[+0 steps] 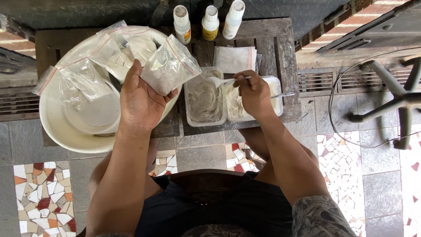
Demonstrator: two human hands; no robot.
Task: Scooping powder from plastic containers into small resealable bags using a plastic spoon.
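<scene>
Fingers of the left hand (139, 98) curl up around a small clear bag (169, 66) with white powder in it. The bag rests in the open palm, with its red zip strip at the top and its mouth pointing up and away. Fingers of the right hand (253, 93) press together and pinch the handle of a white plastic spoon (219, 80). The bowl of the spoon points left, toward the bag, and hangs just above the tubs.

Under the spoon sit two clear plastic tubs side by side, touching. The left tub (204, 101) holds grey-white powder. The right tub (271, 103) holds paler powder, and the right hand covers much of it. A thin metal tool (284, 94) lies across the right tub's far side.

Left of the bag is a big white bowl (61, 127). More small bags of powder (94, 66) lie in it, piled near its top edge. Behind the tubs lies a flat empty bag (235, 59). Farther back stand three small white bottles (209, 22) in a row. All of this rests on a low dark wooden table (285, 48). The floor (381, 184) is grey tile with patches of small coloured pieces. A grey metal stand (394, 96) is off to the right.
</scene>
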